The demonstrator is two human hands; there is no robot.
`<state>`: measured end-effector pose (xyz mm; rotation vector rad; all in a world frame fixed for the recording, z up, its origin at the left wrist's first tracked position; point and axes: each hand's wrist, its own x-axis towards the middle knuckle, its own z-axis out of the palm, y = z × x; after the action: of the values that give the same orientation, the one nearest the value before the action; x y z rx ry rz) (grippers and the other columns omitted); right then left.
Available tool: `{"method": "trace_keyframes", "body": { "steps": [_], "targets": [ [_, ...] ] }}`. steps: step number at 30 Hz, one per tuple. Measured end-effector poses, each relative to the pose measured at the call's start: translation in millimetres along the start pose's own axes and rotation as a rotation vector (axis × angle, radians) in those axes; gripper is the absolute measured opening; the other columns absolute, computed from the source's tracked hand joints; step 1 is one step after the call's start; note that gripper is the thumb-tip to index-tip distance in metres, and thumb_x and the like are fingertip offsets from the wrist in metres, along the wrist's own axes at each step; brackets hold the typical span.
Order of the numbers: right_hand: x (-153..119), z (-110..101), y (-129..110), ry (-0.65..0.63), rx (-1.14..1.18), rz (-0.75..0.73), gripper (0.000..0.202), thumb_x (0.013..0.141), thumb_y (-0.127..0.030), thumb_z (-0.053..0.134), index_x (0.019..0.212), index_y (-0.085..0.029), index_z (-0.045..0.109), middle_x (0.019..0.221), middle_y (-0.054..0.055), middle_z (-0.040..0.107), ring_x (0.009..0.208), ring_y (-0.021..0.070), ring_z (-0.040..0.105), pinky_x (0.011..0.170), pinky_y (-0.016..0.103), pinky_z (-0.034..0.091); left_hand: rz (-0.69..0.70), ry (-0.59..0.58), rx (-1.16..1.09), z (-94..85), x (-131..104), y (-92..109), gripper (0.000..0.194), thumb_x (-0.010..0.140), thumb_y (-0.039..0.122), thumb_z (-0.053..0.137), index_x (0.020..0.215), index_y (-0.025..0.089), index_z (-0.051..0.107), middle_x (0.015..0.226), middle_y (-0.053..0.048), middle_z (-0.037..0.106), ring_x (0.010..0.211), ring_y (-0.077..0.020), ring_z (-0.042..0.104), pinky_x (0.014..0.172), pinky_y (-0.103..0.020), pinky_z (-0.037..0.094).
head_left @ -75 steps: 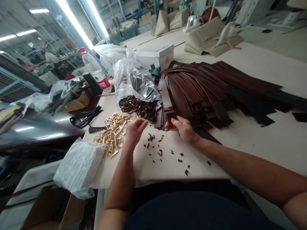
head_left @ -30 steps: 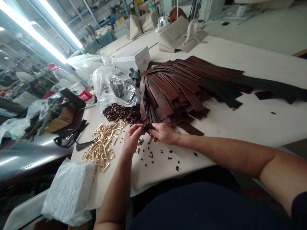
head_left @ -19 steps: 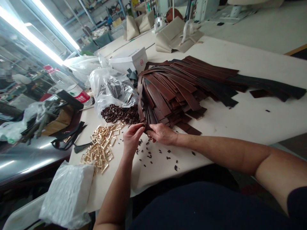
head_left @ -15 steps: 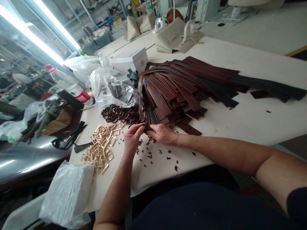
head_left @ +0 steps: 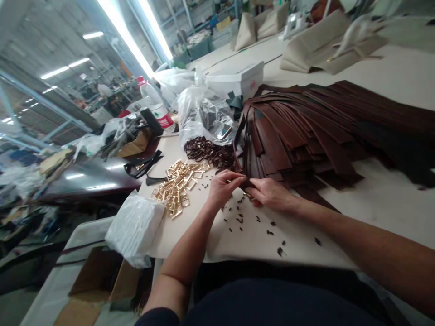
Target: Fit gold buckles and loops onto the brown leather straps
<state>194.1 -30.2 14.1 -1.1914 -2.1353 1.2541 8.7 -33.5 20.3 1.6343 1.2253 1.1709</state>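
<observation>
Both hands meet at the end of a dark brown leather strap (head_left: pixel 247 183), in front of a fanned pile of brown and black straps (head_left: pixel 282 136). My left hand (head_left: pixel 222 188) pinches the strap's end between thumb and fingers. From the other side my right hand (head_left: pixel 273 195) grips the same strap, its fingers curled; a small gold glint shows under them, too small to name. Left of my left hand lies a heap of gold rectangular buckles (head_left: pixel 178 185). Behind it is a pile of small brown leather loops (head_left: pixel 209 151). Dark scraps (head_left: pixel 270 232) are scattered below the hands.
A clear plastic bag (head_left: pixel 200 108), a white box (head_left: pixel 238 79) and a bottle with a red label (head_left: pixel 161 115) stand behind the loops. A white wrapped packet (head_left: pixel 136 226) sits at the table's left edge. Open cardboard boxes (head_left: pixel 97 274) are below. Beige leather pieces (head_left: pixel 312 43) lie at the back.
The view has turned left, so the table and hands appear further right and the cardboard boxes at lower left have come into view. Both hands still hold the strap, with little visible change in grip.
</observation>
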Motion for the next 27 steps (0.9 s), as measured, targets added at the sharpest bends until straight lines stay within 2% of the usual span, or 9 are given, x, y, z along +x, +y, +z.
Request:
{"method": "trace_keyframes", "body": {
  "steps": [2,5,10,14,17,23,27],
  "targets": [
    [1.6,-1.1,3.1,-0.04,0.063,0.005,0.024,0.094,-0.036,0.046,0.082,-0.018,0.056,0.073,0.004,0.066,0.055,0.0156,0.064,0.052,0.023,0.044,0.073,-0.094,0.078,-4.4,0.2,1.3,0.019,0.083,0.038,0.07,0.083,0.02,0.077,0.082,-0.006,0.07,0.077,-0.0155,0.063,0.072,-0.027,0.05],
    [2.5,-0.2,7.3,-0.041,0.154,0.0,0.022,0.092,-0.037,0.047,0.085,-0.017,0.055,0.076,0.005,0.066,0.057,0.0165,0.066,0.05,0.023,0.047,0.08,-0.181,0.032,-5.5,-1.2,-1.0,0.024,0.079,0.041,0.074,0.089,0.019,0.077,0.088,-0.007,0.069,0.079,-0.0157,0.063,0.07,-0.026,0.051],
    [4.6,4.4,12.5,0.025,0.283,0.009,0.021,0.087,-0.037,0.055,0.082,-0.017,0.054,0.075,0.005,0.066,0.055,0.0163,0.066,0.049,0.023,0.05,-0.06,-0.09,-0.231,6.8,-4.1,-13.7,0.033,0.07,0.044,0.081,0.085,0.016,0.073,0.082,-0.004,0.066,0.073,-0.0144,0.062,0.068,-0.027,0.052],
    [6.2,4.5,12.8,0.039,0.375,-0.003,0.014,0.083,-0.029,0.06,0.082,-0.017,0.053,0.08,0.006,0.068,0.065,0.0181,0.069,0.054,0.024,0.053,-0.003,-0.022,-0.038,8.9,-6.5,-11.8,0.014,0.072,0.031,0.079,0.077,0.019,0.074,0.077,-0.002,0.062,0.069,-0.0121,0.058,0.062,-0.023,0.046],
    [5.8,3.7,12.2,0.018,0.395,-0.04,0.017,0.079,-0.028,0.067,0.085,-0.016,0.055,0.077,0.004,0.068,0.07,0.0173,0.068,0.057,0.022,0.052,0.012,-0.024,0.047,3.7,-6.3,-4.7,0.008,0.075,0.027,0.075,0.079,0.021,0.076,0.078,-0.002,0.064,0.071,-0.0136,0.058,0.064,-0.024,0.045],
    [3.6,9.6,8.1,0.087,0.583,-0.04,0.044,0.083,-0.058,0.065,0.089,-0.015,0.057,0.077,0.003,0.063,0.067,0.0158,0.064,0.055,0.026,0.056,-0.05,-0.132,0.007,-3.2,-8.0,5.6,0.018,0.081,0.036,0.069,0.08,0.018,0.075,0.079,-0.004,0.063,0.076,-0.0151,0.058,0.071,-0.025,0.045],
    [3.4,7.8,3.5,0.157,0.559,-0.073,0.043,0.085,-0.058,0.061,0.085,-0.016,0.057,0.067,0.0,0.059,0.057,0.0129,0.059,0.049,0.023,0.052,-0.233,-0.1,-0.178,1.8,-9.2,2.8,0.028,0.077,0.043,0.075,0.075,0.015,0.07,0.069,-0.001,0.06,0.065,-0.0119,0.053,0.064,-0.023,0.042]
  ]
}}
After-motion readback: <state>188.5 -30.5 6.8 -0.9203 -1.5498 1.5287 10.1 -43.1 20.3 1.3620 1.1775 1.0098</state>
